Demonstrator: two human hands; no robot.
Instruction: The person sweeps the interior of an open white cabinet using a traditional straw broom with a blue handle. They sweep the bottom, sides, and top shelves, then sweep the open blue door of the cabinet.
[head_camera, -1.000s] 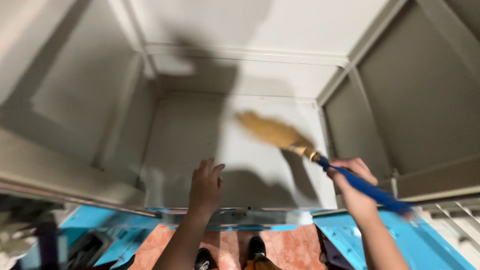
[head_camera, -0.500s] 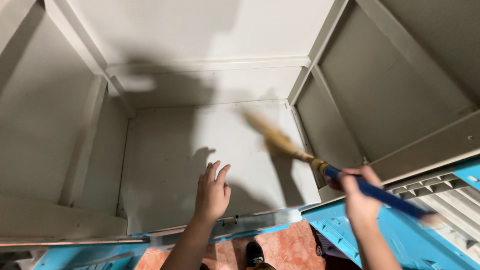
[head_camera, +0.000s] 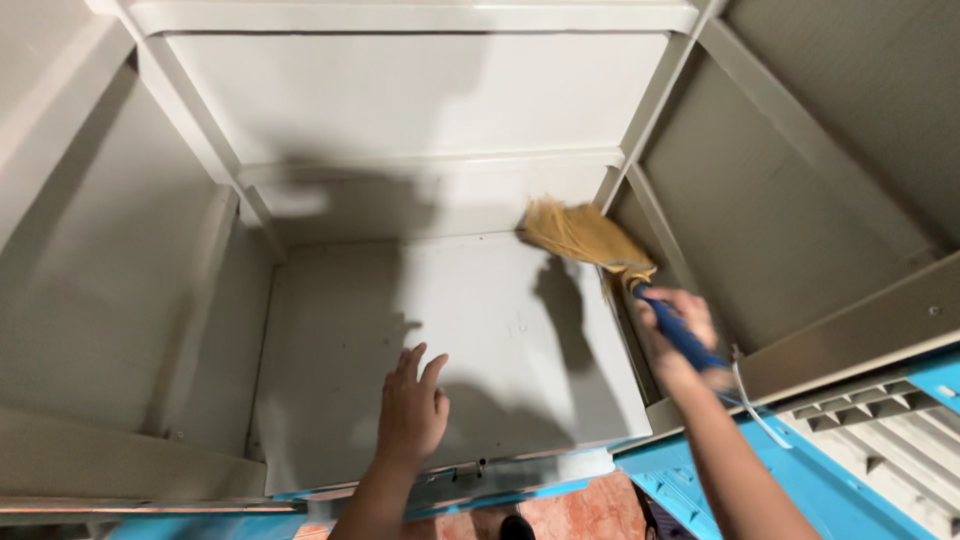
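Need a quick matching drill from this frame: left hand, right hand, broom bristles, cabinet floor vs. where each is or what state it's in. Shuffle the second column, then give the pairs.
Column 1:
1. left hand
2. right hand
3. broom bristles
4. cabinet floor

Column 2:
A. at the back right corner of the cabinet
B. closed around the blue handle
C. pale grey panel with shadows across it
D. flat, fingers spread, near the front edge

Pairs: 1-D, 2-B, 3-A, 4-C
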